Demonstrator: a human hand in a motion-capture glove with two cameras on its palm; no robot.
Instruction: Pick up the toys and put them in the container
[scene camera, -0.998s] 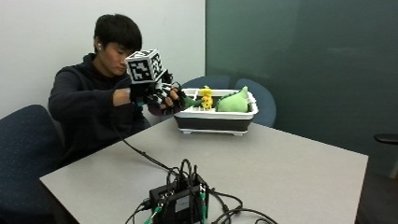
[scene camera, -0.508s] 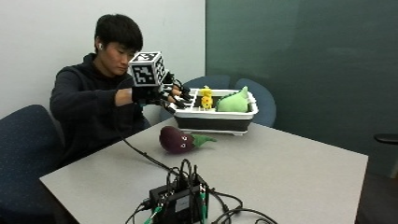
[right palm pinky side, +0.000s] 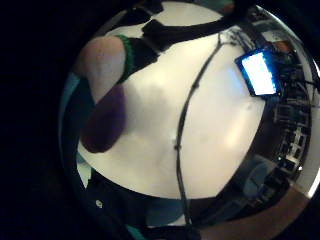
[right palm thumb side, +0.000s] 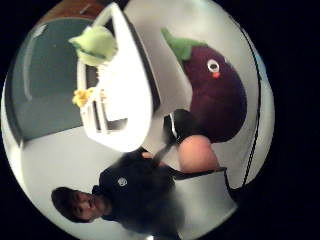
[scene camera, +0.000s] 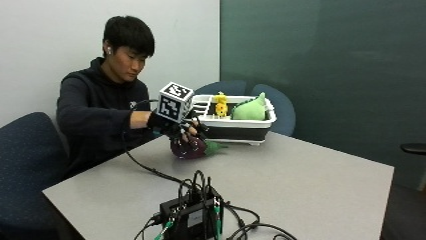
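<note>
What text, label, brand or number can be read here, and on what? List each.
None can be read.
Hoodie: a small white chest mark, too blurred to read.
Lit screen: plain glow, no text legible.
Eggplant toy, container: no lettering shows.

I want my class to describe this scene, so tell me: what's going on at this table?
A person seated at a grey table is tidying plush toys into a white container. A green toy and a small yellow toy already sit in it. The gloved right hand is down on a purple eggplant toy, which lies on the table beside the container, fingers curling over it.
</note>
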